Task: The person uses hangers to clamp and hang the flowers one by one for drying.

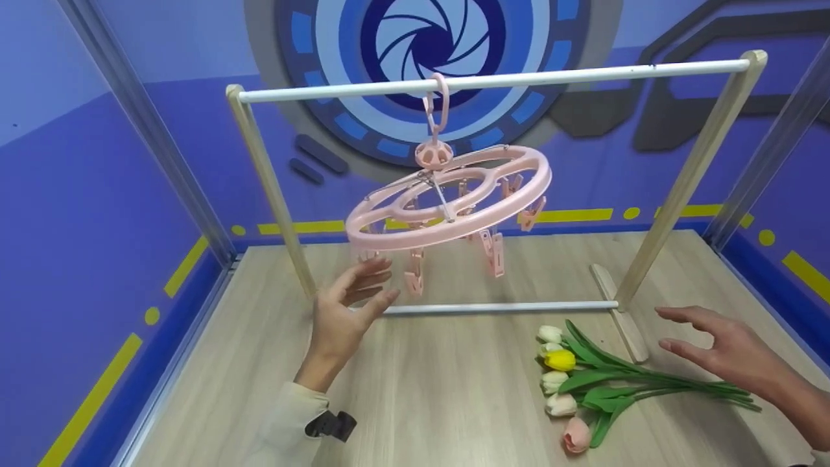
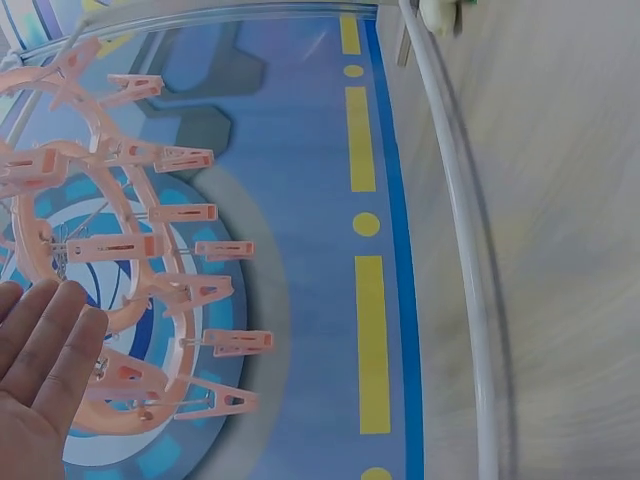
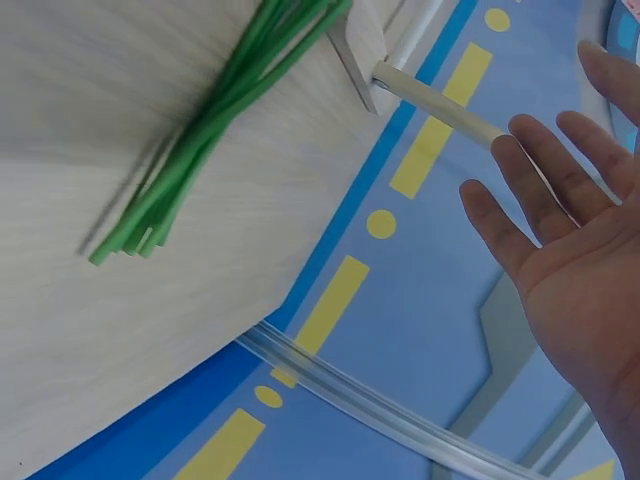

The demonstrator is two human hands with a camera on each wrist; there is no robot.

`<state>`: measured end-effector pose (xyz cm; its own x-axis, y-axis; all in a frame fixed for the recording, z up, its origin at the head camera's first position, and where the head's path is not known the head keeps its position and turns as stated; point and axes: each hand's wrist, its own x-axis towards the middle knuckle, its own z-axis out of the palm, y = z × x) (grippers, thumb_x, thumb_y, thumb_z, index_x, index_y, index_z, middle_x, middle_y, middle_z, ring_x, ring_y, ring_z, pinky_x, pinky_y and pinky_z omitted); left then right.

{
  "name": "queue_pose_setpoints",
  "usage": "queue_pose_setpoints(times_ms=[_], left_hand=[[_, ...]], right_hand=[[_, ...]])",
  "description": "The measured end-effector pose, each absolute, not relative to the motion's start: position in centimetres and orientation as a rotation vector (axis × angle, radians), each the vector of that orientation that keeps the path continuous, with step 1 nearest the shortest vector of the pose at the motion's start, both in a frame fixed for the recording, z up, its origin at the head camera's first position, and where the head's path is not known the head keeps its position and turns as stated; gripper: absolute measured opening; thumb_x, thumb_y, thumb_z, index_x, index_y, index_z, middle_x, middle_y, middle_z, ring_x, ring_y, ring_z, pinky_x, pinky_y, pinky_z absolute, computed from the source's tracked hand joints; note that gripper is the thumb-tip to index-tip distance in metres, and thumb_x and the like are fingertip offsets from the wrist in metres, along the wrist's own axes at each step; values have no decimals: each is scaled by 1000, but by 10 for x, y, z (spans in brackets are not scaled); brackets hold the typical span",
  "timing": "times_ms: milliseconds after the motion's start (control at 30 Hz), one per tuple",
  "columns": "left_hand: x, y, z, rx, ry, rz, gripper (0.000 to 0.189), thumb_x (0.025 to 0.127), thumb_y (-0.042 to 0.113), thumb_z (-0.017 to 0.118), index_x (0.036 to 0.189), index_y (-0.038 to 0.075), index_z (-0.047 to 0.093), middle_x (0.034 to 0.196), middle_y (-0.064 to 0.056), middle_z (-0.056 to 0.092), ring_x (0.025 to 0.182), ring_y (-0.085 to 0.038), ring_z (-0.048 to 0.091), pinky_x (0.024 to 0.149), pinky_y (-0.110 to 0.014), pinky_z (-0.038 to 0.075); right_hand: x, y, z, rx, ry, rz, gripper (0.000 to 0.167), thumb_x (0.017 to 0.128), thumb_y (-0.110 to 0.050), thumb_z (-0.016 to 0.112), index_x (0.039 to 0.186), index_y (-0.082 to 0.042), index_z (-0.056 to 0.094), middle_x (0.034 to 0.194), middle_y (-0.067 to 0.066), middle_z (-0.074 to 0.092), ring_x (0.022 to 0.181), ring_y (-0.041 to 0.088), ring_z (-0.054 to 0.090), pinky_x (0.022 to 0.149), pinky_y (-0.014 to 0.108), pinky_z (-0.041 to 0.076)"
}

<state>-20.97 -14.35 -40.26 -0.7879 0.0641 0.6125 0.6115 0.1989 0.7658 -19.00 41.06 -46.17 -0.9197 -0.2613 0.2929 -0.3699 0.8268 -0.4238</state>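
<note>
A round pink clip hanger (image 1: 454, 227) hangs tilted by its hook from the white top bar (image 1: 583, 76) of a wooden-sided rack, its left side lower. Several pink clips (image 2: 235, 343) dangle beneath its rings. My left hand (image 1: 347, 311), fingers relaxed and thumb apart, is right at the hanger's lower left rim, near a hanging clip (image 1: 415, 272). Nothing lies between its fingers. Held above the flower stems at the right, my right hand (image 1: 726, 344) has its fingers spread and holds nothing. Artificial tulips (image 1: 561, 383) with white, yellow and pink heads lie on the table below it.
The rack's wooden posts (image 1: 690, 175) stand on the light wood table (image 1: 454, 389), with a white lower bar (image 1: 506, 307) joining them. A wooden foot (image 1: 629, 334) lies behind the tulips. Blue printed walls (image 1: 78, 259) enclose the back and sides.
</note>
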Motion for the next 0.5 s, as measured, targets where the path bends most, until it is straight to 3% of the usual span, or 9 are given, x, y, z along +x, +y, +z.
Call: queue_pose_setpoints(times_ms=[333, 500], left_hand=[[-211, -136, -399, -601, -2068, -1809, 48, 98, 15, 79, 142, 3, 64, 133, -6, 72, 120, -27, 70, 103, -42, 58], [-212, -133, -398, -637, -2104, -1836, 50, 100, 19, 77, 143, 0, 62, 135, -8, 72, 122, -29, 69, 103, -40, 58]], right_hand=[[-190, 412, -476, 485, -2855, 643, 44, 89, -19, 88, 128, -4, 74, 124, 17, 73, 111, 47, 66, 84, 63, 59], [-193, 413, -480, 509, -2918, 687, 42, 89, -15, 87, 127, -2, 74, 122, 19, 73, 110, 49, 67, 85, 67, 58]])
